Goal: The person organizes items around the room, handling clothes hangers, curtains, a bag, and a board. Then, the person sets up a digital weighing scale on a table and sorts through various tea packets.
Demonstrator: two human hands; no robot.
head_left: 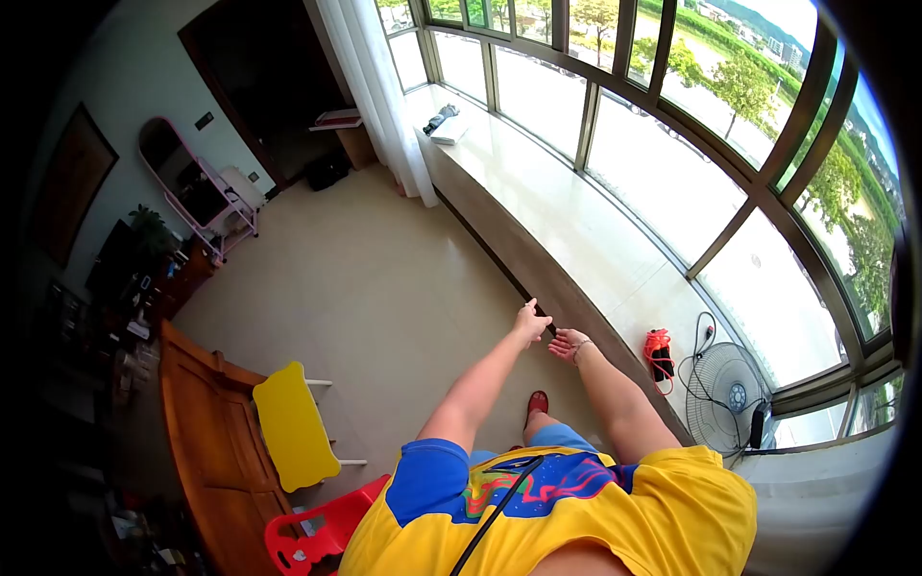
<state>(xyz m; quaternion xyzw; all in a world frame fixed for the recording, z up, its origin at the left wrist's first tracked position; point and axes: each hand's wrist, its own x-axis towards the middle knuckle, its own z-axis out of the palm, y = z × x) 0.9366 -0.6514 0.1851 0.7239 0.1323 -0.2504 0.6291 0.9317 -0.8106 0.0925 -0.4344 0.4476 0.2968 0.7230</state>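
Both arms stretch forward over the floor, near the dark skirting strip below the window ledge. My left hand (531, 324) has its fingers extended toward the right hand, and nothing shows in it. Just right of it, my right hand (569, 346) is turned palm up with the fingers out, holding nothing visible. A band circles the right wrist. The fingertips come close together; whether they touch is hard to tell. Nearest to the right arm on the ledge (615, 278) lie a red cord (658, 344) with black handles and a round wire-grille fan (709, 384) with its black cable.
A yellow stool (291, 427) and a red plastic chair (336, 526) stand left of my body, beside a wooden bench (206, 422). A pink-framed mirror (187, 182) leans by the far wall. A white curtain (379, 106) hangs at the ledge's far end.
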